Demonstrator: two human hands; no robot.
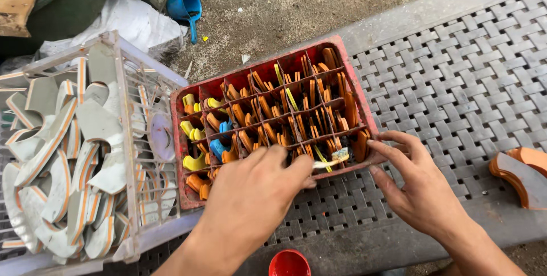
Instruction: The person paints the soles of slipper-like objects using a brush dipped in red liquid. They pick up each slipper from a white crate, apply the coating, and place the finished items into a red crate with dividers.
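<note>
A red divided crate (358, 85) lies on a grey lattice bench (467, 82). Its cells hold several orange curved pieces, with yellow and blue ones at the left end. My left hand (250, 196) rests over the crate's near edge, fingers closed around a thin stick-like tool (330, 160) with a pale glob at its tip. My right hand (419, 187) is at the crate's near right corner, forefinger and thumb touching the rim beside an orange piece (360, 145).
A whitish wire basket (122, 156) full of grey and orange curved offcuts stands at the left. Two larger orange-edged pieces (521, 176) lie on the bench at the right. A red round lid (289, 263) sits below. A blue scoop (185, 7) lies on the ground beyond.
</note>
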